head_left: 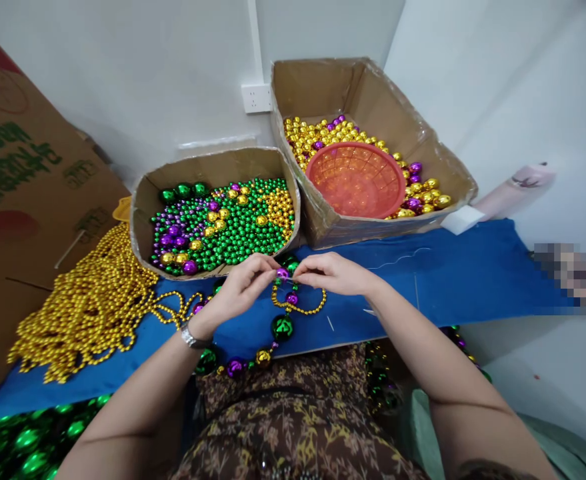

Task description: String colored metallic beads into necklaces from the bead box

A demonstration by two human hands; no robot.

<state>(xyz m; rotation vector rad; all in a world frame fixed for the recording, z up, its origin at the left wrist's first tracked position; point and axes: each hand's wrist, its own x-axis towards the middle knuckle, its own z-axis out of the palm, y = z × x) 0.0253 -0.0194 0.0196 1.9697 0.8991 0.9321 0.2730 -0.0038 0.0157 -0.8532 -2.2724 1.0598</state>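
Observation:
My left hand (240,285) and my right hand (335,273) meet over the blue cloth (447,273), fingertips pinched together on a bead necklace (285,313). A purple bead (283,273) sits between the fingertips. The strand hangs down from the hands in a loop with small gold beads, a large green bead (282,327), and purple and gold beads near my lap. A wristwatch (191,338) is on my left wrist.
A cardboard box of green, gold and purple beads (223,223) stands just behind the hands. A larger box (373,133) holds gold beads and an orange basket (357,179). Gold bead strands (93,300) pile at left. Green beads (23,440) lie bottom left.

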